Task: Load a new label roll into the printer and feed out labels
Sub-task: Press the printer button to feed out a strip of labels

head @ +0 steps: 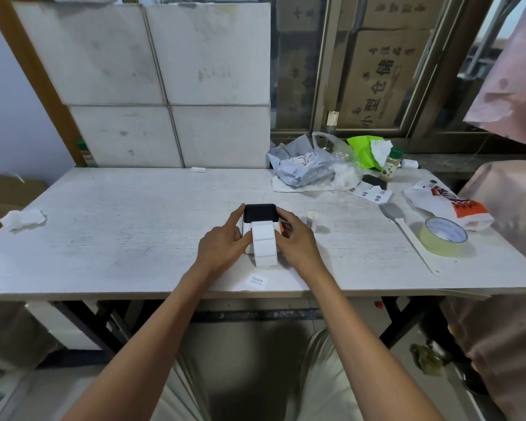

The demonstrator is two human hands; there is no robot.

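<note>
A small white printer with a black lid (260,213) sits in the middle of the white table (119,226). A strip of blank white labels (264,244) hangs out of its front slot and curves down onto the table. My left hand (222,244) grips the printer's left side, with the index finger up on the lid's corner and the thumb against the strip. My right hand (296,241) holds the printer's right side, fingers curled over an orange part. A small used roll core (312,220) stands just to the right of the printer.
A loose printed label (256,281) lies near the front edge. A tape roll (443,236), a long white strip (416,247), printed labels (369,192), bags and a spice bottle (392,164) crowd the right side. Crumpled tissue (23,218) lies far left.
</note>
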